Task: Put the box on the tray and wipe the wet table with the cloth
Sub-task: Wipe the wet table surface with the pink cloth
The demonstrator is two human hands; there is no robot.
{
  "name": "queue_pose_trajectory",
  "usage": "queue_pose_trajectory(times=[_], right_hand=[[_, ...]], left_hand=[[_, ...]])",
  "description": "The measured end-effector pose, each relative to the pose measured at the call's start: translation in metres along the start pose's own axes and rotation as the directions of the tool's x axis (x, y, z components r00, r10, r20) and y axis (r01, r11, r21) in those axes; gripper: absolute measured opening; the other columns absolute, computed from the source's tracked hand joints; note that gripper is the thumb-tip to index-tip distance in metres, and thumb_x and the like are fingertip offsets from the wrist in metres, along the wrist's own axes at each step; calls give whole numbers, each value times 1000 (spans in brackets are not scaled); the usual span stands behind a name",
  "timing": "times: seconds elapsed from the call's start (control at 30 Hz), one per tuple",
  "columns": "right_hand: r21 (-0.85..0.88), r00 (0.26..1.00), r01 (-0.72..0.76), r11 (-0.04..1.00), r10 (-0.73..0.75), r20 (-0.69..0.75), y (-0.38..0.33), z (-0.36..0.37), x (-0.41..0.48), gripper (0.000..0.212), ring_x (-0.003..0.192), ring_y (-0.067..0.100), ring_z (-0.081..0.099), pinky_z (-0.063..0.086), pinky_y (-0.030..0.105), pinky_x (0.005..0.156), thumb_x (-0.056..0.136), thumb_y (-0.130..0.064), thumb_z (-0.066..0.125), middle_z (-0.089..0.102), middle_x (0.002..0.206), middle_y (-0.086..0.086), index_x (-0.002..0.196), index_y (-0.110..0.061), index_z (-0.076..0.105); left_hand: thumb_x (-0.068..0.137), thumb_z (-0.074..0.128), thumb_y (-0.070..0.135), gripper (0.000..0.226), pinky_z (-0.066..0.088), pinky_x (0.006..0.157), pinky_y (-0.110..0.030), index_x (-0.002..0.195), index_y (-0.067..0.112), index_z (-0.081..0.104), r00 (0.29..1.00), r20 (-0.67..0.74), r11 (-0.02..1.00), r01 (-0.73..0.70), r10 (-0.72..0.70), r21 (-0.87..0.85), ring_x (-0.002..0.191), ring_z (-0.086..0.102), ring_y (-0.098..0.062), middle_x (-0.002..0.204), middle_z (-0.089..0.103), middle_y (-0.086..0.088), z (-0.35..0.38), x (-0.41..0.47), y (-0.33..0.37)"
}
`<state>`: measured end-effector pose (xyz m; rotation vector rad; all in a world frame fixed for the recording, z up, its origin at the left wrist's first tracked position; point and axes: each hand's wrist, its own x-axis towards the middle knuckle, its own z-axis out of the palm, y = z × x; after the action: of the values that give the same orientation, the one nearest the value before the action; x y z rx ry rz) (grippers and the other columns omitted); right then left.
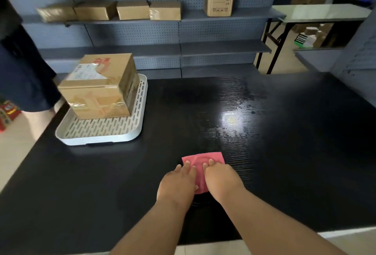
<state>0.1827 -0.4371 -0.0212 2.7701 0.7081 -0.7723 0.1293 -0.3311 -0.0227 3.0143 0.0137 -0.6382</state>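
Box on the tray, both hands press flat, side by side, on the cloth near the counter's front edge, wet sheen likely next to wipe

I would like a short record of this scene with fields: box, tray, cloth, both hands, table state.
box: cardboard box resting on the tray, at the table's far left
tray: white slotted tray, near part bare
cloth: pink cloth, flat on the table
left hand: left hand pressing flat on the cloth
right hand: right hand pressing flat on the cloth
table: black table, wet sheen beyond the cloth
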Motion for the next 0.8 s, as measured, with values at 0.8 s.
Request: queue_pose_trajectory(times=[0.8], right_hand=[[120, 990, -125, 985, 132, -55, 105, -33, 83, 55, 137, 27, 40, 42, 40, 107, 101, -11, 34, 19, 160, 3, 153, -17, 17]], left_hand=[[102, 37, 27, 59, 19, 118, -39, 153, 13, 11, 987, 3, 986, -164, 164, 38, 148, 14, -29, 162, 4, -11, -52, 134, 36]])
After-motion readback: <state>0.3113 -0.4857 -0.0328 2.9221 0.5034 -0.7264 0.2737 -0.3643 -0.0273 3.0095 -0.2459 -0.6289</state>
